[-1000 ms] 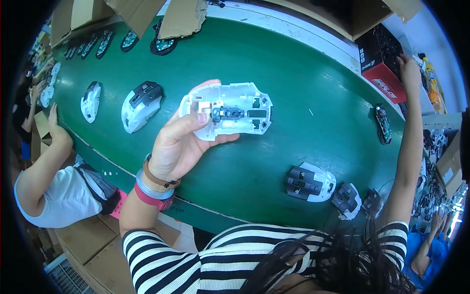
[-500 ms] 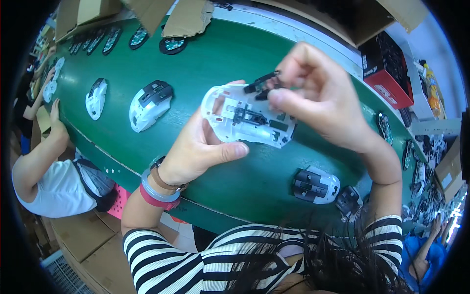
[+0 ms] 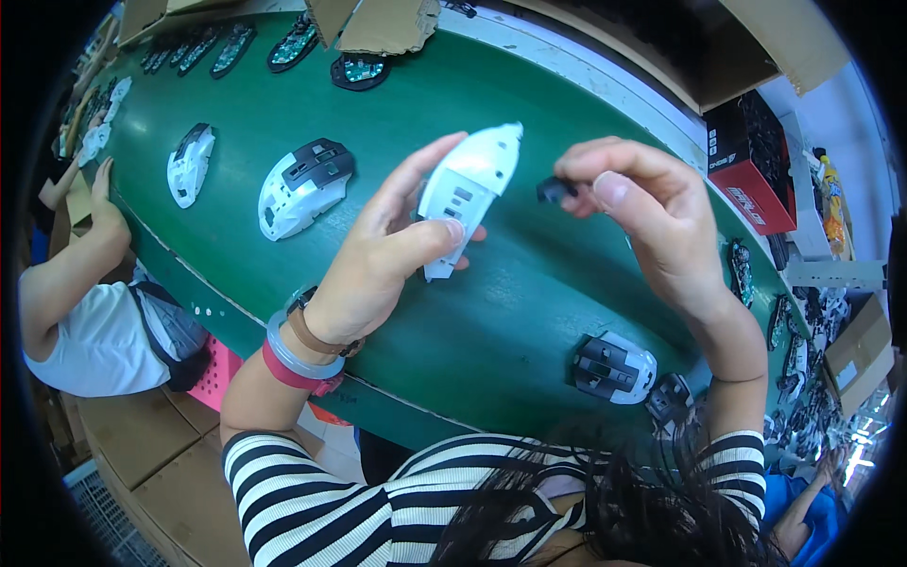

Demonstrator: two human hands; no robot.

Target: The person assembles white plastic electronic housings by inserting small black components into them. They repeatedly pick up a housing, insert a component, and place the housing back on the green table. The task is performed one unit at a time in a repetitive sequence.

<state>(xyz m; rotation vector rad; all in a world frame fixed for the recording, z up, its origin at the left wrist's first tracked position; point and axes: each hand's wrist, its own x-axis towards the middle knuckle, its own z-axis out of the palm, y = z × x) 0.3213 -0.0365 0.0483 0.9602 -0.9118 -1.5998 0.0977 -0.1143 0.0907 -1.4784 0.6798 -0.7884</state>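
Observation:
A white mouse shell (image 3: pixel 477 175) is gripped in my left hand (image 3: pixel 373 250), tilted on edge above the green table, its small slots showing under my thumb. Just to its right, my right hand (image 3: pixel 652 203) pinches a small black plastic part (image 3: pixel 554 190) between fingertips, apart from the shell. Nearer to me on the right lies a white shell with a dark top (image 3: pixel 615 368), and a dark shell piece (image 3: pixel 672 399) rests beside it. Two more shells sit left of my left hand: a grey-and-white one (image 3: pixel 304 187) and a white one (image 3: pixel 191 165).
Several green circuit boards in black bases (image 3: pixel 359 71) line the far edge of the green table (image 3: pixel 425 350), under a cardboard flap (image 3: pixel 392 26). At right stand a red-and-black box (image 3: pixel 753 180) and heaped parts. A co-worker's arm (image 3: pixel 80 255) rests on the table at left.
My left hand has turned the shell from lying flat, inside up, to standing on edge. My right hand has drawn away to the right with the black part.

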